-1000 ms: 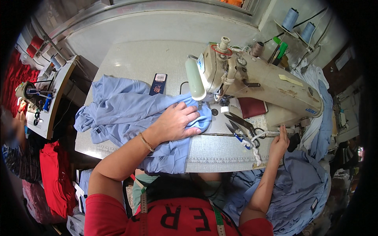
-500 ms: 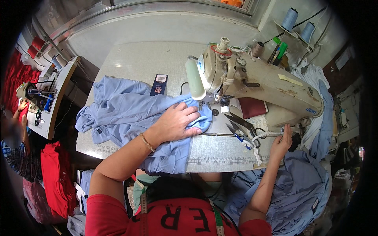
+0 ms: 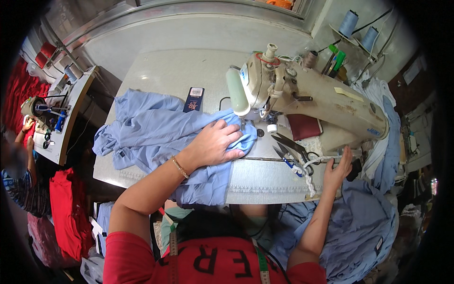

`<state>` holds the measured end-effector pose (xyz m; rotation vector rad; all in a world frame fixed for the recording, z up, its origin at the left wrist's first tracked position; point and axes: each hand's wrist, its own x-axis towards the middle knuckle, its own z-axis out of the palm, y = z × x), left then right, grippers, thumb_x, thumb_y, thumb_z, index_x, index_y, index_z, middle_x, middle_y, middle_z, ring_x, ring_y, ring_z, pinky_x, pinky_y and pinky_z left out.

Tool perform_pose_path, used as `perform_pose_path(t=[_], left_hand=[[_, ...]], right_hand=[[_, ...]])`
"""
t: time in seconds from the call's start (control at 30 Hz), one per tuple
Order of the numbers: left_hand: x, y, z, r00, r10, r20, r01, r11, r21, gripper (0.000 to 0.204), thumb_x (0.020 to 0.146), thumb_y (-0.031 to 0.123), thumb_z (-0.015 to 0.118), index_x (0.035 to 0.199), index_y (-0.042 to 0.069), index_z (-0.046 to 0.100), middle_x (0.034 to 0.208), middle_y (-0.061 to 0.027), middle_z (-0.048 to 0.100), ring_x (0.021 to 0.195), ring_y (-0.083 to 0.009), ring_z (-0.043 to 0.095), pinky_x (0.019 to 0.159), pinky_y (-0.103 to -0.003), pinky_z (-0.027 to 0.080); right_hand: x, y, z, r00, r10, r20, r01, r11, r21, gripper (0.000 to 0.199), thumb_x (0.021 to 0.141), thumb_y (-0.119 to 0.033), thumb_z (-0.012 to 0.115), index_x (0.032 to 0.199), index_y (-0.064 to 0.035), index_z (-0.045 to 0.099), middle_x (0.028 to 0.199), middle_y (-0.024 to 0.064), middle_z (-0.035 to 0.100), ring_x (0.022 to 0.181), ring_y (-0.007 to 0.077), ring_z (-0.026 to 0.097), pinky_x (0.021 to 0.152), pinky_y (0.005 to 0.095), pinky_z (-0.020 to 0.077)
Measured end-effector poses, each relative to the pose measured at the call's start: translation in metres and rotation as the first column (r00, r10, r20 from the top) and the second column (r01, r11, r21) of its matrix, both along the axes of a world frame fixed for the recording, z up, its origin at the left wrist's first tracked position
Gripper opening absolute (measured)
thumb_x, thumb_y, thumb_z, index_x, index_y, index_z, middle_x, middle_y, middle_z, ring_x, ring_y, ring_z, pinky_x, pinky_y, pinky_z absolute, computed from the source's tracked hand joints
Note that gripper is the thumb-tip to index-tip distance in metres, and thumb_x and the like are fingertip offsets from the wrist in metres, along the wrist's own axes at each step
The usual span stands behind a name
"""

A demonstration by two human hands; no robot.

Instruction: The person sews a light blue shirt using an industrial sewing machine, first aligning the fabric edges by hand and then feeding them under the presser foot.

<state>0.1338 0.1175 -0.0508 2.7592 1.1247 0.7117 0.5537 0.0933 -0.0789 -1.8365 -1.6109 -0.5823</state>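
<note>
Light blue cloth (image 3: 151, 123) lies bunched across the left of the sewing machine table, hanging over its front edge. My left hand (image 3: 219, 143) rests on it just left of the presser foot (image 3: 243, 124), fingers bent over a fold and thumb apart; the fingertips are partly hidden. The off-white sewing machine (image 3: 326, 94) stands across the back right. At the right end of its base, my right hand (image 3: 338, 169) is raised with fingers stretched and thumb apart, against a metal part there. A white braided cord (image 3: 308, 171) runs beside it to the scissors (image 3: 295, 147).
Near the needle lie a small dark disc (image 3: 260, 133) and a white spool (image 3: 272, 128). A dark tag (image 3: 194, 99) and a maroon booklet (image 3: 303, 127) lie on the table. More blue cloth (image 3: 354, 227) is heaped at lower right. Another person works at a table (image 3: 71, 118) far left.
The whole view has shifted slightly. My left hand and the blue cloth stay by the presser foot; my right hand stays by the machine's base with little change.
</note>
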Motion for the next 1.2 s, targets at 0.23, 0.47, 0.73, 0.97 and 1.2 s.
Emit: perform_pose_path(t=[0.23,0.47,0.73,0.97,1.2], left_hand=[[-0.024,-0.033,0.030,0.979,0.037,0.199,-0.044,0.999,0.029,0.047,0.085,0.035,0.067,0.117,0.002,0.059,0.124,-0.0171,0.057,0.110,-0.0349,0.052,0.096,-0.042,0.041],[-0.037,-0.178,0.046,0.938,0.180,0.297,0.032,0.806,-0.591,0.043,0.081,0.029,0.075,0.113,0.003,0.063,0.113,-0.0128,0.065,0.109,-0.0315,0.059,0.095,-0.039,0.045],[0.010,-0.167,0.009,0.988,0.099,-0.117,-0.128,0.951,-0.281,0.067,0.088,0.058,0.052,0.134,0.010,0.048,0.143,-0.0130,0.043,0.129,-0.0417,0.038,0.101,-0.063,0.032],[-0.117,-0.111,-0.001,0.813,0.551,-0.190,-0.573,0.698,-0.428,0.063,0.088,0.061,0.049,0.124,0.009,0.059,0.101,-0.0203,0.067,0.103,-0.0455,0.058,0.088,-0.060,0.042],[-0.217,-0.115,0.015,0.315,0.819,-0.479,-0.833,0.480,0.273,0.047,0.088,0.046,0.057,0.109,0.006,0.066,0.119,-0.0145,0.062,0.114,-0.0400,0.054,0.100,-0.067,0.026]], right_hand=[[-0.130,-0.038,0.033,0.467,0.552,-0.691,-0.722,0.689,0.064,0.044,0.083,0.005,0.055,0.127,0.0007,0.053,0.122,0.0107,0.060,0.115,0.0197,0.055,0.102,0.0339,0.0396],[-0.220,-0.057,0.031,0.448,0.360,-0.818,-0.835,0.495,-0.240,0.053,0.087,-0.007,0.061,0.136,-0.0081,0.043,0.118,0.0174,0.060,0.107,0.0373,0.058,0.091,0.0419,0.0468],[-0.251,-0.013,0.030,0.603,0.746,-0.282,-0.797,0.572,-0.194,0.015,0.084,-0.005,0.061,0.099,-0.0046,0.060,0.117,0.0156,0.057,0.101,0.0383,0.059,0.082,0.0457,0.0497],[-0.215,-0.007,0.011,0.287,0.538,-0.793,-0.898,0.440,-0.027,0.012,0.090,-0.007,0.057,0.101,-0.0022,0.056,0.087,0.0174,0.063,0.084,0.0334,0.063,0.073,0.0370,0.0481],[-0.210,-0.026,0.008,0.268,0.745,-0.611,-0.947,0.319,-0.027,0.014,0.085,0.002,0.059,0.098,0.0007,0.055,0.100,0.0144,0.062,0.091,0.0295,0.062,0.080,0.0352,0.0487]])
